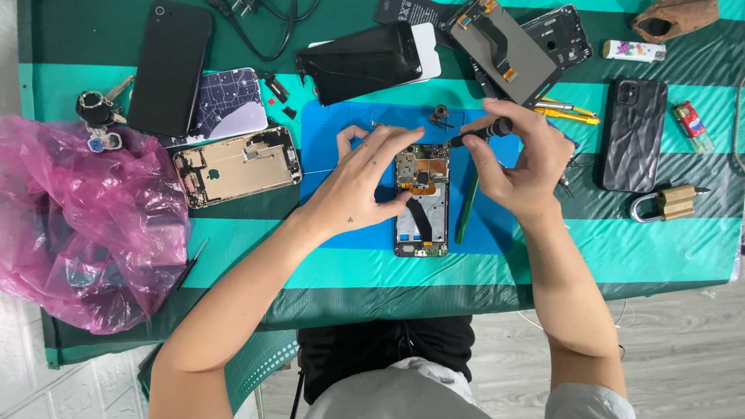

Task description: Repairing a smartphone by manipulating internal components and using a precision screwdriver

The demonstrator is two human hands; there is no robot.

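Head view is showing an opened phone (pixel 421 203) lying on a blue mat (pixel 489 225), the left hand (pixel 361 182) pinning it, fingers pressed down, the right hand (pixel 518 163) clamping a screwdriver (pixel 479 135) over its top. A slip could gouge the board. Right of the mat, a red lighter (pixel 692 126) is lying beside a black case (pixel 634 133).

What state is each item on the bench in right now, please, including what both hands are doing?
Opened phone: back off, circuit boards exposed, lying on the blue mat.
Left hand: resting on the opened phone, steadying it.
Right hand: gripping a screwdriver, tip at the phone's top.
Gold phone: back off, insides showing.
Padlock: shackle shut.
Pink bag: crumpled.
Black phone: screen dark.
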